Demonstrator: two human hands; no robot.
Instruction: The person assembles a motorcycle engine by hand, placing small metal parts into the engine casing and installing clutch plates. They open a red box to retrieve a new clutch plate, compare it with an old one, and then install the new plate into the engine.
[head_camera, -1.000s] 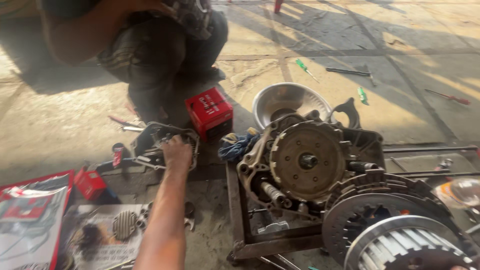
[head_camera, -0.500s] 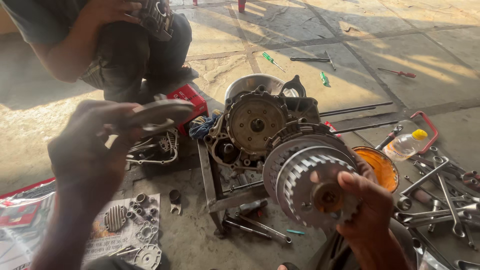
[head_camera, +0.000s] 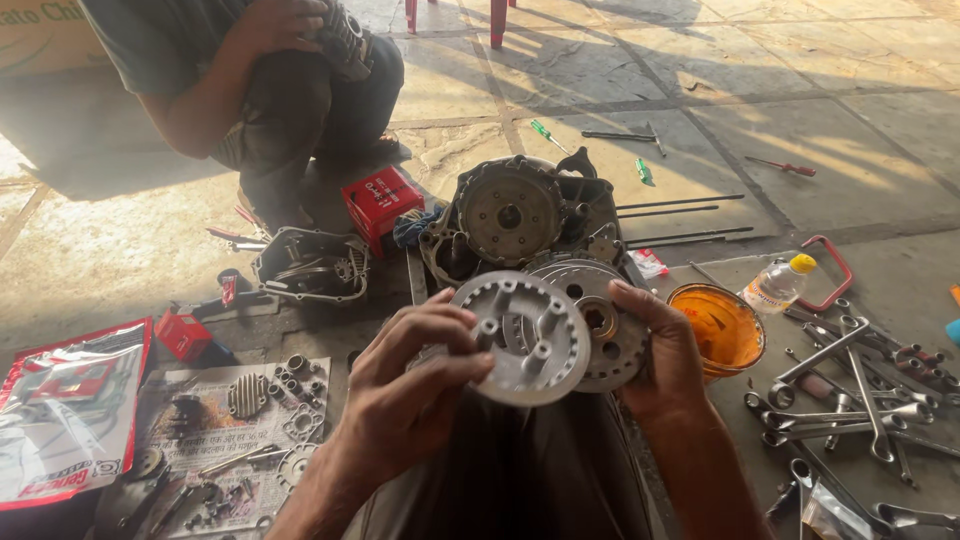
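Aluminium pressure plate (head_camera: 522, 338) pinched at its rim by left hand (head_camera: 415, 395), held over the lap; right hand (head_camera: 660, 352) clasps clutch hub (head_camera: 598, 322) behind it. Risk: a greasy grip slips, dropping either onto the concrete floor (head_camera: 700, 90) or wrenches (head_camera: 850, 390).

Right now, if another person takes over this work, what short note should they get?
Left hand: holds the round metal plate with posts, by its left edge.
Right hand: holds the toothed disc behind that plate.
Engine: on the floor ahead, cover off.
Done: both parts are lifted in front of the engine.
Left: the two parts are not yet on the engine.
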